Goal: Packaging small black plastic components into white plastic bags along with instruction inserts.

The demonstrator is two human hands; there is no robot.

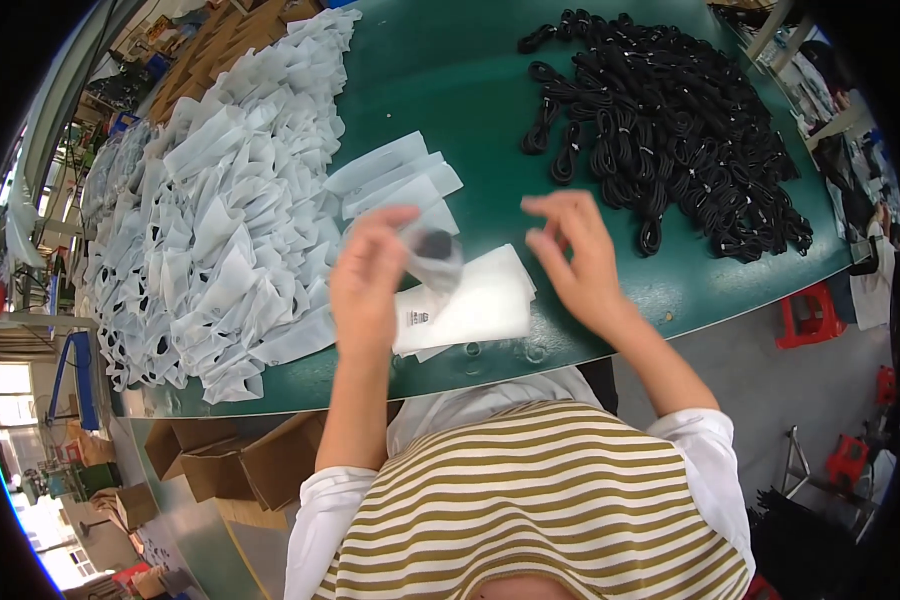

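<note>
- The left hand was closed around the upper part of a small clear pouch, thumb and fingers pinching its top, and a dark coiled cable showed through the film near the pouch's upper end. It was lifted off the surface and a little blurred, so exactly how the fingers met could not be made out.
- The right hand held nothing: its fingers were spread and curled loosely, apart from the pouch, hovering above the table.
- The pouch hung between the two hands, above a flat stack of white empty bags that lay just in front of the person, presumably set there so the next one could be taken without reaching.
- More empty bags fanned out beyond the stack, overlapping each other.
- To the left, a broad heap of filled bags covered much of that side of the green table, dark contents showing through many; the side likely served as the place for finished pieces.
- To the right and farther back, a pile of black coiled cables lay loose on the table, near the open hand's side, probably as the supply.
- Cardboard boxes sat on the floor below the table's near edge, and a red stool stood at the right.
</note>
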